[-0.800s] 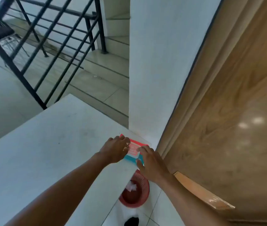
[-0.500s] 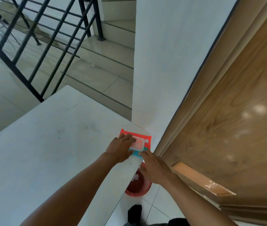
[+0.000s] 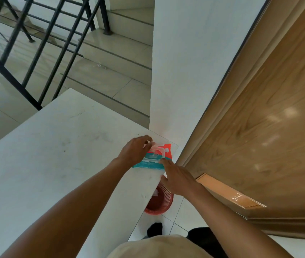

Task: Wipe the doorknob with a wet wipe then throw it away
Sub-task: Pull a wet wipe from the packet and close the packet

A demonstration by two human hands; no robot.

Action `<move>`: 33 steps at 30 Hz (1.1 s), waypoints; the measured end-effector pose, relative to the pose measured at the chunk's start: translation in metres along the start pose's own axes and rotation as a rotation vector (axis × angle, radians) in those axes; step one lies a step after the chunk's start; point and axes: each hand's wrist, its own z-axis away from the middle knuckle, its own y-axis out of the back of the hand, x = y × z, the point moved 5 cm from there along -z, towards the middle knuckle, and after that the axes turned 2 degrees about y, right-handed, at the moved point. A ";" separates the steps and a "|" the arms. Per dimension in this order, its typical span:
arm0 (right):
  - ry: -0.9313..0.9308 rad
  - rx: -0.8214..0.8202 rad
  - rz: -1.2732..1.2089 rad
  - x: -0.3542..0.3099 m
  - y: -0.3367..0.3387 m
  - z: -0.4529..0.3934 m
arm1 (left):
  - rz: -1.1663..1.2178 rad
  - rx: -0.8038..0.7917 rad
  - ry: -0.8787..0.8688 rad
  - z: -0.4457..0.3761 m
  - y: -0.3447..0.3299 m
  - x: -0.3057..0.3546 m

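Note:
A red and teal pack of wet wipes [image 3: 158,157] lies at the far right corner of a white table [image 3: 55,164]. My left hand [image 3: 136,149] is over the pack's left side, fingers curled, pinching its clear plastic lid flap, which stands lifted. My right hand [image 3: 177,176] rests on the pack's near right edge with straight fingers. A red mesh waste basket [image 3: 160,201] with a crumpled white wipe inside stands on the floor below the table's corner. The doorknob is out of view.
A brown wooden door [image 3: 259,127] fills the right side, with a white wall [image 3: 185,71] between it and the table. Tiled stairs [image 3: 101,67] with a black railing [image 3: 36,43] rise at the back left.
My left hand has moved from lying over the pack to pinching and lifting its lid flap. My right hand has slid to the pack's near edge. The camera has tilted further down.

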 end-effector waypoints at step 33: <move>-0.075 0.101 0.047 -0.003 0.004 -0.015 | 0.174 0.059 0.042 0.011 -0.010 -0.012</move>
